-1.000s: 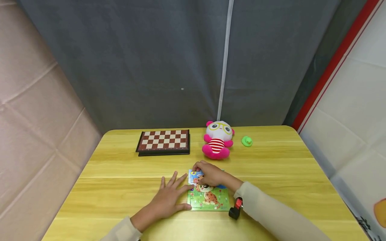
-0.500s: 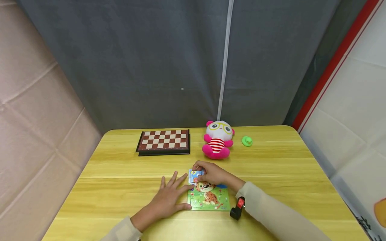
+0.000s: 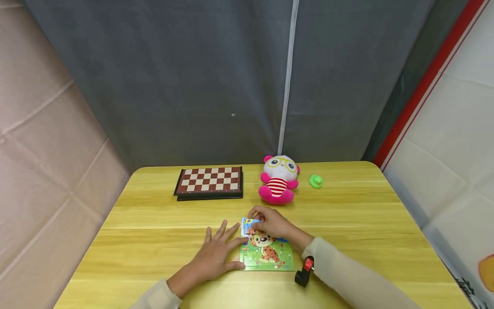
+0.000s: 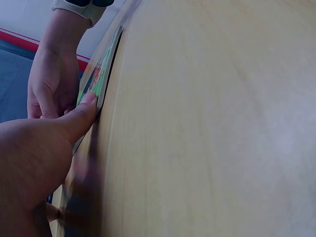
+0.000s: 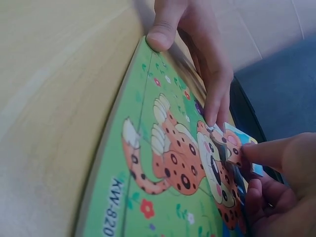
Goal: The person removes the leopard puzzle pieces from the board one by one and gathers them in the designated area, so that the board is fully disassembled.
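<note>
While the flat, green, leopard-printed puzzle board (image 3: 267,256) is lying on the yellow wood-grain table (image 3: 135,223), the right hand (image 3: 274,222) is pinching a flat blue-and-orange puzzle piece (image 3: 250,224) at its far-left corner; the left hand (image 3: 217,254), unclenched and spread, is touching its left edge. Beyond, a pink-and-white plush panda (image 3: 278,183) is sitting.

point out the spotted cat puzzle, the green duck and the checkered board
spotted cat puzzle (image 5: 176,166): right wrist view, on the cat's printed body
green duck (image 3: 315,181): head view, middle of the toy
checkered board (image 3: 210,179): head view, on its squares
</note>
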Tool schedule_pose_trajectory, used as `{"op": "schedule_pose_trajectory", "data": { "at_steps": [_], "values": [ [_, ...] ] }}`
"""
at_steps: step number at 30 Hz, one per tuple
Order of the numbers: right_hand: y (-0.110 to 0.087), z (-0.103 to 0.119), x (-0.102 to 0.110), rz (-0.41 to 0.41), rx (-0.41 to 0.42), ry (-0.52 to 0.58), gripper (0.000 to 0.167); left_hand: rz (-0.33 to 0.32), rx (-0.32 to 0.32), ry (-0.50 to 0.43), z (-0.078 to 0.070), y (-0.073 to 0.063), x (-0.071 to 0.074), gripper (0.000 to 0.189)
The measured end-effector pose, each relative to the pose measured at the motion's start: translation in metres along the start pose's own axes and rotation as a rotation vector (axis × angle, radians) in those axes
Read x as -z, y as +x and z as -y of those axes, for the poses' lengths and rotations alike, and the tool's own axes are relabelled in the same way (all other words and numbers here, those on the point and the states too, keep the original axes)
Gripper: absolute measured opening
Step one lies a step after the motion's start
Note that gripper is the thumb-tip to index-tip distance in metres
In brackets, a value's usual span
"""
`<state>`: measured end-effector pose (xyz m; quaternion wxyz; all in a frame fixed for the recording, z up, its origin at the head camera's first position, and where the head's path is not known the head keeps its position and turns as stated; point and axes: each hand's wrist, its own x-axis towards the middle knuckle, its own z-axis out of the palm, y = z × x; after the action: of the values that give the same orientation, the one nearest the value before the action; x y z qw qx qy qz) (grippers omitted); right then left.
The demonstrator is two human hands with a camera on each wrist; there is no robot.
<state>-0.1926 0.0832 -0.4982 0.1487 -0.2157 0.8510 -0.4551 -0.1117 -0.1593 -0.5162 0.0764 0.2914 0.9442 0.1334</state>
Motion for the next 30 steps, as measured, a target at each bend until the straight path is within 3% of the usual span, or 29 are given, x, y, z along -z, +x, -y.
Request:
{"op": "schedule_pose_trajectory", "data": {
  "at_steps": [24,30],
  "values": [
    [-0.01,0.002,0.018,-0.024,0.025,0.081,0.014,-0.017,-0.003,-0.013,0.0,-0.001,-0.001,0.074],
    [-0.017,0.002,0.025,-0.034,-0.005,0.107,0.013,-0.017,-0.001,-0.011,0.0,-0.001,-0.001,0.074]
  ]
}}
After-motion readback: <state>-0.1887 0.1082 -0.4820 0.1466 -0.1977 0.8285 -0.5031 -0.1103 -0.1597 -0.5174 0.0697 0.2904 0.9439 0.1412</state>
